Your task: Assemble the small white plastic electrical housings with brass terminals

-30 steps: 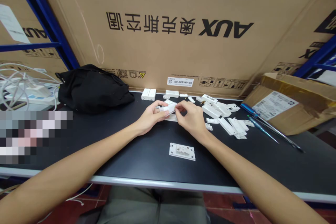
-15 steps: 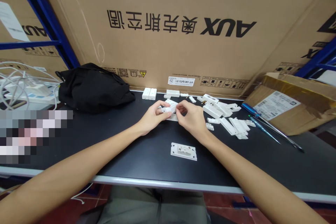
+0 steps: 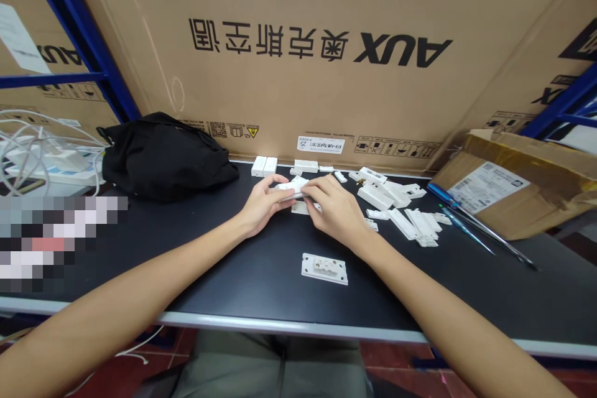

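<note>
Between my two hands, above the middle of the dark table, is a white plastic casing [image 3: 293,187]. My left hand [image 3: 265,202] grips its left end, thumb in front and fingers behind. The fingers of my right hand [image 3: 333,202] are closed at its right end, partly hiding it. Just under the hands a flat white plate [image 3: 301,207] lies on the table. Closer to me rests a white mounting plate [image 3: 325,268] with holes and a raised middle block. Several white plastic parts [image 3: 396,194] lie heaped right of my right hand.
Two white boxes [image 3: 264,166] stand at the back, beside a black cloth bag [image 3: 165,158]. White cables [image 3: 46,143] lie in a tangle at the far left. Screwdrivers [image 3: 480,224] lean by an open cardboard box [image 3: 513,180] at right. A large carton [image 3: 303,93] walls off the back.
The casing in my hands has tilted to lie flatter. My right fingers have come over its right end, and more of the plate beneath shows.
</note>
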Demonstrator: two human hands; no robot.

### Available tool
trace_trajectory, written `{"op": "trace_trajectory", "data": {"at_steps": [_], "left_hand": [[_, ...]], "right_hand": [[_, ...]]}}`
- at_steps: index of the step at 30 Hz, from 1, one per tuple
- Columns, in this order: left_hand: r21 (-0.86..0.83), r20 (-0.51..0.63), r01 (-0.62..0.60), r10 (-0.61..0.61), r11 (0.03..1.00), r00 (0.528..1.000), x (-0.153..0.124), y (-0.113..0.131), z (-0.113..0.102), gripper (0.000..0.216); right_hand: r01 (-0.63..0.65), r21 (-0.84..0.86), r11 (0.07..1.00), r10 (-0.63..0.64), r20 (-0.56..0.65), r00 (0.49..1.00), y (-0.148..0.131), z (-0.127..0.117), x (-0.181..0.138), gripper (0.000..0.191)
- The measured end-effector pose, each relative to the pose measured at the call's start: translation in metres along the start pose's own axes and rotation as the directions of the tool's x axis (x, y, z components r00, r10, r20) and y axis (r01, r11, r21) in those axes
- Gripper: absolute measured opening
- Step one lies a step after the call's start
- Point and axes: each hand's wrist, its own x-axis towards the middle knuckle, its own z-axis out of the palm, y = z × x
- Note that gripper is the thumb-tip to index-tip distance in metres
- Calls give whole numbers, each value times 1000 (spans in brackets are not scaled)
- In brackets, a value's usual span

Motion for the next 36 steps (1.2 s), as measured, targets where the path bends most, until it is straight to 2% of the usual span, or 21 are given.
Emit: {"op": "trace_trajectory", "data": {"at_steps": [8,14,27,36], "left_hand": [[-70,70,65,-60,995,996,-4,7,-2,32],[-89,136,122,-109,989,985,-6,9,-5,29],[-69,180,246,-231,967,956,-2,9,-7,23],[-20,196,254,-246,967,949,-2,9,-7,27]], "right_hand": [[114,130,985,-113,-9,994,17,-3,-1,22],[182,208,961,-180,-27,983,15,-7,0,11],[188,230,955,-202,41,978,9,-17,2,13],[146,291,946,-165,41,985,7,-18,4,9]]}}
